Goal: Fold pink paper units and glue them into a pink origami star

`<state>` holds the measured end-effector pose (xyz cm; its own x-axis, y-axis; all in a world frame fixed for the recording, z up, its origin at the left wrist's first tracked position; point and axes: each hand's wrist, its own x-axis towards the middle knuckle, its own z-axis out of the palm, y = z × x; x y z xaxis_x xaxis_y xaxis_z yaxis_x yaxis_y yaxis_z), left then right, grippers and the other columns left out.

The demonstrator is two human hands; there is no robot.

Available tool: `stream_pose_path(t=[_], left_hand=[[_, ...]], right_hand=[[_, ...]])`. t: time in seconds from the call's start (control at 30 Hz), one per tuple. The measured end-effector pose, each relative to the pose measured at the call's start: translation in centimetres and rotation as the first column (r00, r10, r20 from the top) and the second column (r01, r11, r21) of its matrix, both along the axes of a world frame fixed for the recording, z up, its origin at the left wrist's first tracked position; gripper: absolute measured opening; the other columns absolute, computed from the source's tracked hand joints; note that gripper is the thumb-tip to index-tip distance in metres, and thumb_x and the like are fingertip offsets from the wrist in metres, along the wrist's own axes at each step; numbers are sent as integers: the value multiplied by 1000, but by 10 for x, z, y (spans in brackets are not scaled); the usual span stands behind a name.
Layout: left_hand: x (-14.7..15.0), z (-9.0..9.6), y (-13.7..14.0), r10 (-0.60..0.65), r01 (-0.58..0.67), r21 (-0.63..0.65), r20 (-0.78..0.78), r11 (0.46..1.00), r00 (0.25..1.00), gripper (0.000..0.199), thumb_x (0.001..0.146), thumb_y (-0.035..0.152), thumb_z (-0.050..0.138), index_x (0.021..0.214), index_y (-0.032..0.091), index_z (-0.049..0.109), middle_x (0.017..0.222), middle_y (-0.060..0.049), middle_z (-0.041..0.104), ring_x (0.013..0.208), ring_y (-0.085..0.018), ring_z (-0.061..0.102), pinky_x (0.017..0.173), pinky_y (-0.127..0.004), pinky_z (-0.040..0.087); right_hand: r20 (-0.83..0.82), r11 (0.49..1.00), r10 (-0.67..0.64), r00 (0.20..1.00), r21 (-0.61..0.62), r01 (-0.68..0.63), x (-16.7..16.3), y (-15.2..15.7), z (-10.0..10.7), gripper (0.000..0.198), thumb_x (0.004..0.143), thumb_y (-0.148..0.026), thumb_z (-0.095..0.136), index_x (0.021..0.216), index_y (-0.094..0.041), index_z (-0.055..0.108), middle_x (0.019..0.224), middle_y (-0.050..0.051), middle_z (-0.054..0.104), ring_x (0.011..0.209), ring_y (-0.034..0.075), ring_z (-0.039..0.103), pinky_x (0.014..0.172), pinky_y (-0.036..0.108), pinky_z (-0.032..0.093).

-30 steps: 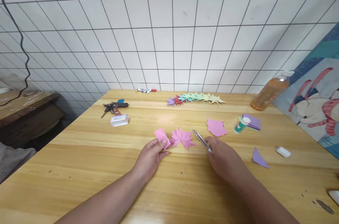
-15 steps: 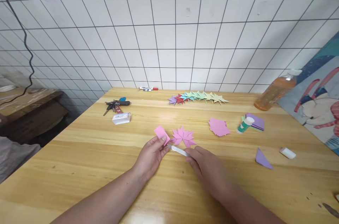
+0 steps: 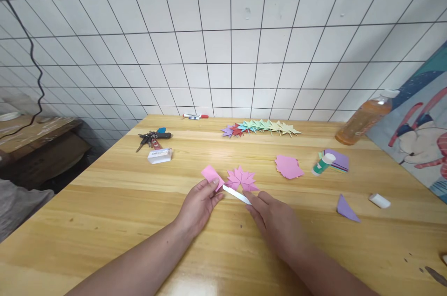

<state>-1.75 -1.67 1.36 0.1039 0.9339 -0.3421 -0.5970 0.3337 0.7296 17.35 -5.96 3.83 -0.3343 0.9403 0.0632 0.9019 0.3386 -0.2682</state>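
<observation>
My left hand [image 3: 200,200] pinches a small folded piece of pink paper [image 3: 212,176] between thumb and fingers, a little above the wooden table. In my right hand [image 3: 272,219] is a knife [image 3: 237,194] with a flat, pale blade; its handle is hidden by my fingers. The blade points left, and its tip is at the lower right edge of the folded paper; whether it cuts in, I cannot tell. Just behind the blade lies a pink maple-leaf shape [image 3: 241,177] of folded paper pieces. A stack of pink paper [image 3: 289,167] with a jagged outline lies to the right.
Along the back are a row of coloured paper leaves [image 3: 265,126] and a marker [image 3: 195,116]. At left lie keys [image 3: 153,137] and a small white box [image 3: 159,155]. At right are a glue stick [image 3: 323,164], coloured sheets [image 3: 338,160], a purple triangle [image 3: 347,209], an eraser [image 3: 379,201] and a bottle [image 3: 365,116].
The knife's blade has turned slightly and looks brighter, its tip shifting up against the folded pink paper. That paper has tilted a little to the left. Both hands keep their grips.
</observation>
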Motion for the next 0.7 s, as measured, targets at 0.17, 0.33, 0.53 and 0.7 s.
stream_pose_path(t=[0.17,0.33,0.53,0.7], left_hand=[[0,-2,1,-10,10,6,-2,1000,1000,7,72,16,69,78,13,66,77,-2,65,73,-9,60,69,-20,53],[0,-2,2,-1,1,4,-10,1000,1000,7,72,16,69,78,12,66,78,-3,65,73,-10,60,68,-19,53],[-1,-2,0,5,-4,10,-11,1000,1000,6,72,15,69,77,13,66,77,-2,64,72,-9,60,66,-19,53],[-1,-2,1,6,-6,4,-9,1000,1000,7,72,16,69,77,13,66,77,-3,64,72,-10,60,67,-20,53]], right_hand=[[5,1000,-10,1000,-13,10,-1,0,2,35,94,-29,35,126,-28,47,90,4,63,71,16,62,53,23,36],[17,1000,-4,1000,1,4,-1,1,2,33,93,-29,36,124,-28,48,87,2,63,67,16,61,52,23,35],[11,999,14,1000,42,-15,0,0,0,34,93,-29,36,125,-27,48,87,2,63,67,15,61,52,23,37],[-3,998,15,1000,55,-15,0,-1,-2,35,94,-30,35,126,-26,48,88,3,63,67,15,61,54,23,39]])
